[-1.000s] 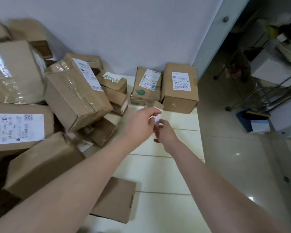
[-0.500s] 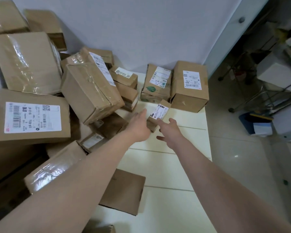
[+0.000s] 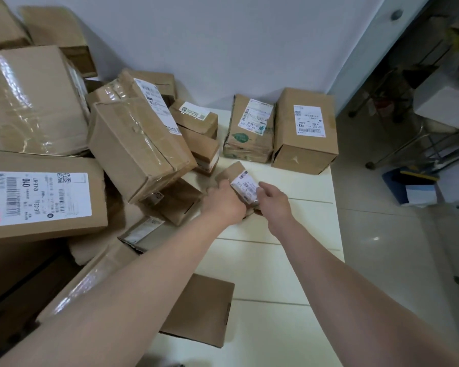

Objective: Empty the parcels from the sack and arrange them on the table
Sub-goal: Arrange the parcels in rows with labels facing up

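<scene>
A small brown parcel (image 3: 237, 176) with a white barcode label lies on the cream table (image 3: 289, 234), in front of two upright parcels. My left hand (image 3: 224, 202) grips its left side and my right hand (image 3: 272, 200) holds its right side. The two upright parcels are a leaf-printed one (image 3: 248, 133) and a larger box (image 3: 305, 131); they stand side by side against the wall. A heap of taped cardboard parcels (image 3: 138, 144) covers the table's left half. No sack is in view.
A flat brown box (image 3: 199, 311) lies near the table's front, partly under my left forearm. A large labelled box (image 3: 43, 194) sits at the left. Right of the table's edge is tiled floor (image 3: 395, 260) with a metal rack (image 3: 429, 123) and a blue bin (image 3: 414, 186).
The small parcel has come down from between my raised hands onto the table in front of the two upright boxes. Both hands now hold it by its sides.
</scene>
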The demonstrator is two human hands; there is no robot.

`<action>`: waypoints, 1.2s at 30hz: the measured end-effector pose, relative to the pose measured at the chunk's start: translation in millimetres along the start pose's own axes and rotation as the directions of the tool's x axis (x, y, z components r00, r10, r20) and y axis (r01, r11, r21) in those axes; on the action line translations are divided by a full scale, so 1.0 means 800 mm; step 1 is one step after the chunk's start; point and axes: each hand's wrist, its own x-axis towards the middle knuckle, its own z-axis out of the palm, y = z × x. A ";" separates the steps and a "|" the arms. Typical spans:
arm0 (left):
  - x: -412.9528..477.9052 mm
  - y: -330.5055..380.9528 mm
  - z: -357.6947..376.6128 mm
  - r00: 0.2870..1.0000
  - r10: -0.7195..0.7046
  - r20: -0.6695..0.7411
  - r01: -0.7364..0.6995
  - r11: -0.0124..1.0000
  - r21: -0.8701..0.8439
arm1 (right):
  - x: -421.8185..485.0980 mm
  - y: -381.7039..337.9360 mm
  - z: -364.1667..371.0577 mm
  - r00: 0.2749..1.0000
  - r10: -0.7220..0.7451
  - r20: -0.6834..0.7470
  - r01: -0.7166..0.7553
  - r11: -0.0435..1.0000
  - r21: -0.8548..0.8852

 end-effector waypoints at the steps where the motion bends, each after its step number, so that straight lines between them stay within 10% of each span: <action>1: -0.003 -0.001 -0.003 1.000 0.009 -0.015 -0.009 1.000 -0.007 | 0.001 -0.006 0.000 0.998 -0.041 -0.043 0.040 0.999 -0.008; 6: -0.031 0.009 -0.019 0.887 0.281 -0.367 -0.334 0.938 -0.088 | -0.009 -0.030 -0.004 0.989 -0.035 -0.145 0.035 0.999 0.001; 9: -0.058 0.024 -0.047 0.577 0.397 -0.714 -0.556 0.831 0.013 | -0.033 -0.048 0.012 0.996 -0.072 0.059 0.069 0.996 0.058; 12: -0.068 0.022 -0.081 0.343 0.219 -0.914 -0.460 0.887 0.040 | -0.062 -0.081 0.043 0.933 -0.168 0.319 0.143 0.985 0.098; 17: -0.070 -0.029 -0.122 0.594 -0.476 -0.648 -0.030 0.792 -0.610 | -0.106 -0.106 0.105 0.831 -0.058 0.553 0.044 0.998 0.038; 26: -0.134 -0.030 -0.089 0.701 -0.291 -0.651 -0.048 0.891 -0.451 | -0.146 -0.102 0.047 0.887 -0.159 0.435 -0.103 0.848 0.520; 33: -0.146 0.010 -0.034 0.796 -0.238 -0.556 -0.259 0.697 -0.669 | -0.147 -0.078 -0.029 0.968 -0.133 0.213 0.071 0.958 0.277; 36: -0.149 0.029 -0.004 0.863 -0.116 -0.491 -0.354 0.554 -0.753 | -0.142 -0.055 -0.068 0.962 0.011 0.272 -0.072 0.974 0.213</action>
